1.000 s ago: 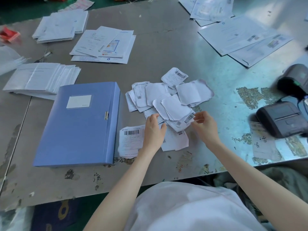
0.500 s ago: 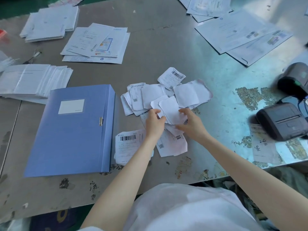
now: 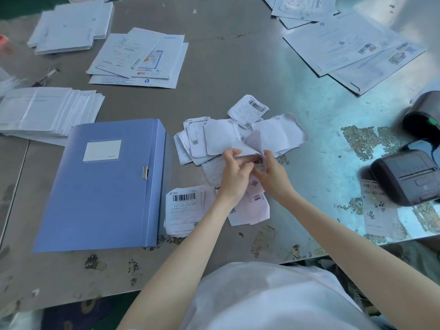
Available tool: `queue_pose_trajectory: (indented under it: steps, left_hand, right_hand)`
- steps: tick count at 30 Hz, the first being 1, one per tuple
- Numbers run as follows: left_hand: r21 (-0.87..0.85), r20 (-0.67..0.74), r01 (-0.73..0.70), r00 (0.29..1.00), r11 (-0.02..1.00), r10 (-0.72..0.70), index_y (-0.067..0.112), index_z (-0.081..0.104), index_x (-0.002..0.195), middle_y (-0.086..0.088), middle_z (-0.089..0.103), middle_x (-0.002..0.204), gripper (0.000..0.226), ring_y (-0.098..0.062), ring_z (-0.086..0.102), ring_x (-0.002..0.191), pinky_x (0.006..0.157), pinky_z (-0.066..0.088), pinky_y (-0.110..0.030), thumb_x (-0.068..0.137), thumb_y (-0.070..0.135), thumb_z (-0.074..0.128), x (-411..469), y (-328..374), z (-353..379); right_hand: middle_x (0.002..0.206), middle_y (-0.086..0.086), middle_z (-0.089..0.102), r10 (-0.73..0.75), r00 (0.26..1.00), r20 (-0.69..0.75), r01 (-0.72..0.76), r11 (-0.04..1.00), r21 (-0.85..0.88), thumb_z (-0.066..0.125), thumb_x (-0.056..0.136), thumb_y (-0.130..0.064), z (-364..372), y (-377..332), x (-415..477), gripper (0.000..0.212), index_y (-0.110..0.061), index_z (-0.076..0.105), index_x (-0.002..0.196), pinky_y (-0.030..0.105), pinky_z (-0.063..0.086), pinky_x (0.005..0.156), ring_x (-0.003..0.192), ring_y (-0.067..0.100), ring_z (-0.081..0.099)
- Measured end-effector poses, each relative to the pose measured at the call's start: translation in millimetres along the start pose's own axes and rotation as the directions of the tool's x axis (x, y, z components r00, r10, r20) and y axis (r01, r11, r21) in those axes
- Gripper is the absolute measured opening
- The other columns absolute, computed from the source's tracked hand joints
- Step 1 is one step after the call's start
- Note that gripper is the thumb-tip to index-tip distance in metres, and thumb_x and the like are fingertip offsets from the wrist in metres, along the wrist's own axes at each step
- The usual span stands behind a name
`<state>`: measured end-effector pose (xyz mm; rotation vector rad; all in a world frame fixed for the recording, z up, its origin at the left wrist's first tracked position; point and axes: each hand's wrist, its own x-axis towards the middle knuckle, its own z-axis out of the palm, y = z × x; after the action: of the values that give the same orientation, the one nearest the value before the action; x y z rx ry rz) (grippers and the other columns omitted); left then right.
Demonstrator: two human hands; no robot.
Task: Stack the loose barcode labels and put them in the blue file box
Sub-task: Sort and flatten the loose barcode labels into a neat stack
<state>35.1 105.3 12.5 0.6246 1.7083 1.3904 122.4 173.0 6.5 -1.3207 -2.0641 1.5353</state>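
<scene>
A closed blue file box (image 3: 102,186) lies flat on the metal table (image 3: 238,75), left of centre. To its right is a scattered pile of white barcode labels (image 3: 240,136), some face down. A small neat stack of labels (image 3: 184,210) rests beside the box's near right corner. My left hand (image 3: 234,177) and my right hand (image 3: 271,175) meet over the pile's near part. Both pinch a few labels (image 3: 252,145) lifted off the table, their edges curling upward. More labels (image 3: 250,206) lie beneath my wrists.
Stacks of white envelopes (image 3: 47,110) and printed mailers (image 3: 140,60) lie beyond the box at left. More mailers (image 3: 352,48) spread at the far right. Two dark label printers (image 3: 404,177) sit at the right edge, a slip of paper (image 3: 378,210) by them.
Both hands moved from the table surface into the pile, closed together and raised a few labels. The view shifted slightly.
</scene>
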Motion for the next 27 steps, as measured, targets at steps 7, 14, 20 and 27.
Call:
queue_pose_trajectory:
  steps: [7,14,20,27]
  left_hand:
    - [0.019,-0.065,-0.006,0.998,1.000,0.007,0.018,0.019,0.136,-0.004,0.057,0.124,0.051,-0.013,0.057,0.111,0.082,0.045,-0.011,0.095,0.005,0.047,-5,-6,-8]
    - [-0.038,-0.128,0.170,0.976,0.985,-0.174,0.014,0.039,0.131,-0.001,0.054,0.125,0.045,-0.020,0.058,0.111,0.094,0.048,-0.032,0.093,0.027,0.057,-5,-15,-19]
    - [-0.015,-0.093,0.133,0.987,0.991,-0.134,0.012,0.061,0.104,-0.003,0.072,0.103,0.012,-0.016,0.069,0.095,0.085,0.055,-0.033,0.095,0.012,0.054,-11,-20,-22]
    - [0.043,-0.047,0.110,0.993,0.993,-0.108,0.018,0.061,0.106,-0.001,0.069,0.109,0.018,-0.016,0.067,0.101,0.088,0.055,-0.037,0.097,0.009,0.049,-19,-23,-25]
  right_hand:
    - [0.084,-0.001,0.072,0.105,0.994,-0.001,-0.093,0.879,0.467,0.041,0.091,0.008,-16,1,1,0.034,-0.015,0.065,0.093,0.026,0.058,0.071,0.072,0.013,0.071]
    - [0.091,0.003,0.074,0.122,0.981,0.153,-0.189,0.794,0.578,0.048,0.088,0.010,-21,10,-4,0.028,-0.008,0.065,0.099,0.029,0.059,0.071,0.081,0.020,0.072]
    - [0.104,0.013,0.069,0.181,0.978,0.100,-0.206,0.813,0.544,0.057,0.089,-0.001,-17,13,-12,0.023,-0.005,0.058,0.111,0.042,0.057,0.080,0.086,0.026,0.069]
    - [0.088,0.007,0.067,0.193,0.980,0.042,-0.191,0.870,0.455,0.051,0.093,-0.004,-19,13,-18,0.012,-0.011,0.059,0.087,0.048,0.054,0.082,0.077,0.023,0.064]
